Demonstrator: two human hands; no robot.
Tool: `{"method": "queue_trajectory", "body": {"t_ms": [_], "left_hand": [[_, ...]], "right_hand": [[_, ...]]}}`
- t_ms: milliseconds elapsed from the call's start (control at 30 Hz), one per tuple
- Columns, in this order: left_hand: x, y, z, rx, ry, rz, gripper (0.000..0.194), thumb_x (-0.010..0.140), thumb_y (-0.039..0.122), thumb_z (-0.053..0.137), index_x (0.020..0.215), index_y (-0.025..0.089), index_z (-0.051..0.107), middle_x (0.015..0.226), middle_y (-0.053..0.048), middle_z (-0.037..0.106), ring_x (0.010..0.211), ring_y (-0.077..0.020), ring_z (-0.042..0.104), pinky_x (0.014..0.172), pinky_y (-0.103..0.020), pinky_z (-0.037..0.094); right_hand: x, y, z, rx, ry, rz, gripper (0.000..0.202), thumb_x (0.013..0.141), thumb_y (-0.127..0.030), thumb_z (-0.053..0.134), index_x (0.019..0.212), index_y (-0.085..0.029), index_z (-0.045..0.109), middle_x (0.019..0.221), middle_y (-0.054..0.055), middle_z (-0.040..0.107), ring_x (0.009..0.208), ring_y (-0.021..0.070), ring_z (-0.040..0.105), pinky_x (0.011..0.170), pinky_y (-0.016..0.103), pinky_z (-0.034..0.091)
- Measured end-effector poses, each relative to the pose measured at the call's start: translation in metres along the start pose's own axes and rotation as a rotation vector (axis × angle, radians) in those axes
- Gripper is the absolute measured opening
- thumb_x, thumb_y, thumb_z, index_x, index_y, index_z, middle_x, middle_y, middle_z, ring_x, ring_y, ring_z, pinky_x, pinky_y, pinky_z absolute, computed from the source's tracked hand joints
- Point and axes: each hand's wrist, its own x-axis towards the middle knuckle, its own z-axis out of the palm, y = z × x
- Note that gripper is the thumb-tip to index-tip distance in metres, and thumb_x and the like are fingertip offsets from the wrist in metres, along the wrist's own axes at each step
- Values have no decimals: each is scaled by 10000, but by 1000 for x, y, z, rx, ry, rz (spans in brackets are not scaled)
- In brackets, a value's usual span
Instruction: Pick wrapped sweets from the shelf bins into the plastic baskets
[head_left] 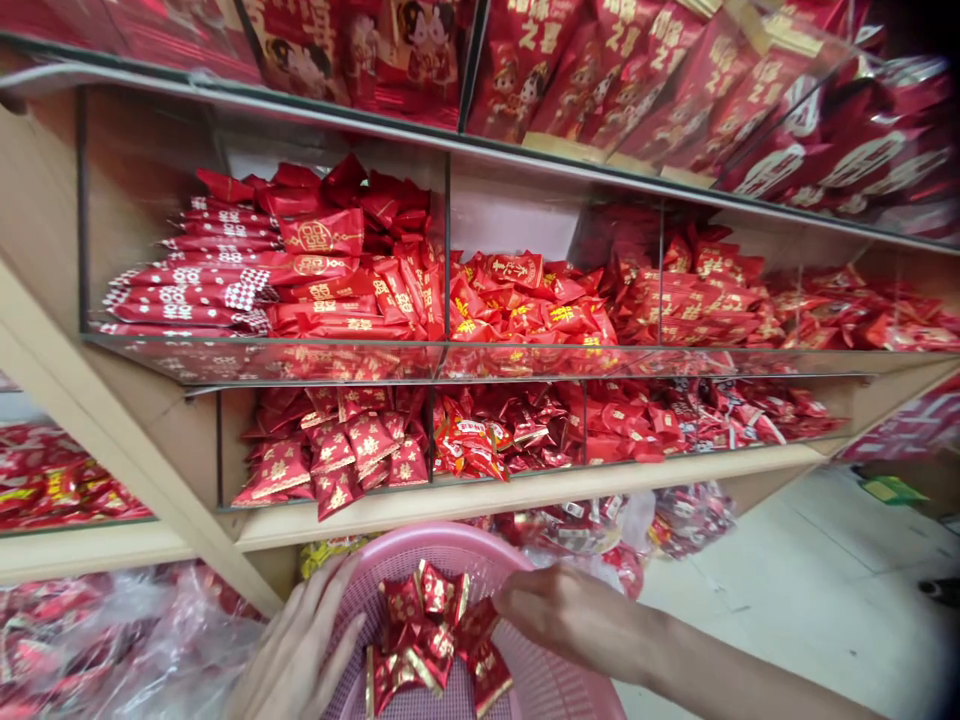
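Observation:
A pink plastic basket (pixel 457 535) with a mesh wall stands below the shelves at the bottom of the head view. Several small red wrapped candies (pixel 431 650) with gold edges lie inside it. My left hand (pixel 300 645) rests at the basket's left rim, its fingers stretched out and slightly apart. Over the right side of the basket, my right hand (pixel 559 610) is closed, with its fingertips at a red candy packet (pixel 478 622). Part of that packet is hidden behind the fingers.
Red candy packets (pixel 352 450) fill the low glass-fronted shelf, and some hang over its wooden edge (pixel 525 490). Larger red packets (pixel 322 240) are piled in the compartments above. Plastic bags (pixel 142 640) lie at lower left. Tiled floor (pixel 787 600) shows at right.

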Motion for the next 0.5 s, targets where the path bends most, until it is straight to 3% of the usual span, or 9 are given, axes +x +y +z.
{"method": "queue_trajectory", "body": {"t_ms": [200, 333, 500], "left_hand": [[1, 2, -4, -25, -9, -7, 461, 886, 372, 414, 1329, 259, 353, 1304, -63, 502, 1139, -226, 539, 925, -393, 492], [2, 3, -5, -39, -33, -6, 480, 887, 377, 410, 1349, 273, 327, 1314, -56, 490, 1146, -223, 533, 947, -392, 475], [4, 3, -2, -46, -23, -7, 482, 885, 398, 399, 1345, 266, 342, 1304, -54, 507, 1145, -226, 536, 945, -386, 476]], "right_hand": [[-6, 2, 46, 77, -24, 1, 270, 935, -152, 318, 745, -171, 509, 694, -11, 540, 541, 79, 453, 463, 203, 316], [-6, 2, 51, 127, -7, -19, 273, 928, -124, 315, 760, -166, 526, 742, 8, 571, 584, 86, 499, 487, 197, 356], [3, 7, 54, -61, -92, -111, 204, 910, -103, 381, 837, -155, 564, 840, 28, 614, 685, 99, 562, 544, 198, 419]]}}
